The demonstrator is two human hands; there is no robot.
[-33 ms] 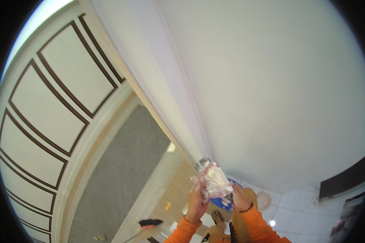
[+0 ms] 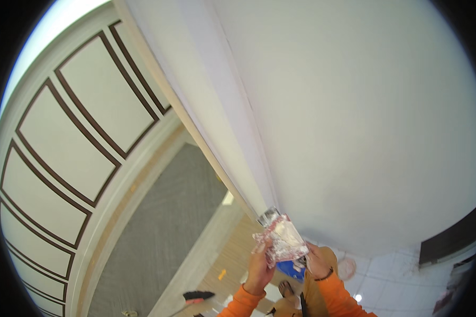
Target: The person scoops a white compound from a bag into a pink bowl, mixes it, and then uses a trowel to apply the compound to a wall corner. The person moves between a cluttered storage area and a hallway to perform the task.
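Note:
Low in the view, my left hand point(image 2: 259, 269) is closed round the left edge of a crumpled red-and-white plastic wrapper point(image 2: 284, 240), smeared with thick white paste like wall putty. From its far end sticks a grey, metal-looking blade point(image 2: 268, 215), close to the wall corner. My right hand point(image 2: 318, 262) is closed at the wrapper's right edge, beside a small dark and silvery piece. Whether these fingers grip that piece or the wrapper itself is hidden.
A white wall point(image 2: 365, 116) stands in front, with a long corner edge point(image 2: 190, 124) to its left. Below are a blue object point(image 2: 291, 269), my sandalled foot point(image 2: 286, 288), white floor tiles point(image 2: 375, 274) and a black-and-red brush-like thing point(image 2: 197, 296). A panelled wall point(image 2: 63, 132) curves along the left.
My hands and the wrapper sit slightly lower and further right in the view. The wrapper looks flatter, with more of its pasted face showing. Both hands keep their hold.

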